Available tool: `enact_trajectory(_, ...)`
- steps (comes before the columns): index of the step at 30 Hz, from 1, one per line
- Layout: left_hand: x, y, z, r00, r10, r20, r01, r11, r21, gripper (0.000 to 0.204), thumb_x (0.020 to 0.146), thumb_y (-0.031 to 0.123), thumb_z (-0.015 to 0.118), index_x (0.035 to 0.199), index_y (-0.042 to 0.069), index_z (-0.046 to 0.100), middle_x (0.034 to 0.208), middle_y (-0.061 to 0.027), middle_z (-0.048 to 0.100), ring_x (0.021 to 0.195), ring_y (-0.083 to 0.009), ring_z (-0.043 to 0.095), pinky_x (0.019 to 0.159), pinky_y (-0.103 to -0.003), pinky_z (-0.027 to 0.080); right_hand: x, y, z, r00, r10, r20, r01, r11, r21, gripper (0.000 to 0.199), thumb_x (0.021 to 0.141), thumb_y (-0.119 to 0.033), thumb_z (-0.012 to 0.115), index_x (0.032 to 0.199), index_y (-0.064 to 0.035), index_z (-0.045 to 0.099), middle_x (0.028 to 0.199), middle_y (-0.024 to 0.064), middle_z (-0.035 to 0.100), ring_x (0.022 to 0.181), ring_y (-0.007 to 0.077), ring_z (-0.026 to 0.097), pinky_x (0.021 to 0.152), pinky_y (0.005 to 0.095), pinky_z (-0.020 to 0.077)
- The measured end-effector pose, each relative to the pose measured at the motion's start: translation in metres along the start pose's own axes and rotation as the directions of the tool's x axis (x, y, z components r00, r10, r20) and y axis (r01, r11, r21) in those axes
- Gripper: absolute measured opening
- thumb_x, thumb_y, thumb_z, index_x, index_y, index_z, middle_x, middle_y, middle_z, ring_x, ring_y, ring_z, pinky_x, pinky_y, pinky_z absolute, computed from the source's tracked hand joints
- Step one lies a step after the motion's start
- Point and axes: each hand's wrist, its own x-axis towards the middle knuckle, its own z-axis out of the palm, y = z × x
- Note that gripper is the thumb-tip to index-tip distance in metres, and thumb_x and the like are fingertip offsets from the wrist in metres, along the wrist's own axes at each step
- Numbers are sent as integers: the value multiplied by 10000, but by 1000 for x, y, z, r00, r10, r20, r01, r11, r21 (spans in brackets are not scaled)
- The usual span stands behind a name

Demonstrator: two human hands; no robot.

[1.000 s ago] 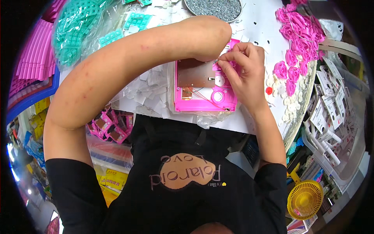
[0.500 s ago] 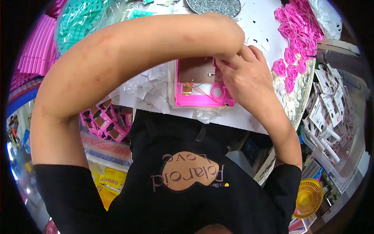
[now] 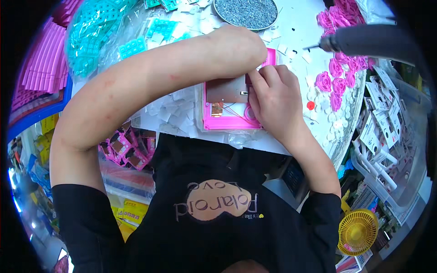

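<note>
A pink plastic toy shell lies open on the white table, showing a brown circuit board and thin wires inside. My left hand reaches across and rests on the shell's far right corner. My right hand covers the shell's right side, fingertips pressing at the board's edge. Both sets of fingertips meet there; whether they pinch a small part is hidden.
A round tray of small metal screws sits at the far edge. Pink flower-shaped parts and white discs lie right. A hanging electric screwdriver is at upper right. Teal parts in bags lie left. A yellow fan stands low right.
My left forearm has swung down lower across the table. My right hand shifted slightly left over the shell. The screwdriver has come into view at upper right.
</note>
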Motion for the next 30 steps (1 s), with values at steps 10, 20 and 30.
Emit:
enact_trajectory(10,-58,-37,-21,708,-601,-372,460,791,-403,272,936,274,676,936,7,728,774,-136,686,695,-263,649,656,-379,504,-7,1,-12,996,-54,71,48,995,83,401,793,-82,650,1177,30,681,992,134,590,990,306,574,886,415,480)
enact_trajectory(20,-58,-1,12,706,-494,-508,298,857,-420,149,834,269,756,865,124,764,849,-49,703,846,-246,669,814,-433,435,1,4,-21,997,78,-26,-69,962,266,334,800,-91,721,1127,-25,704,955,120,619,916,321,594,780,422,497)
enact_trajectory(30,-73,26,19,646,-526,-554,265,834,-484,114,827,207,783,849,112,724,815,-13,687,773,-208,632,815,-399,382,38,1,7,953,234,-190,-58,761,646,256,842,-65,728,1095,-29,716,869,92,692,749,237,656,661,344,529)
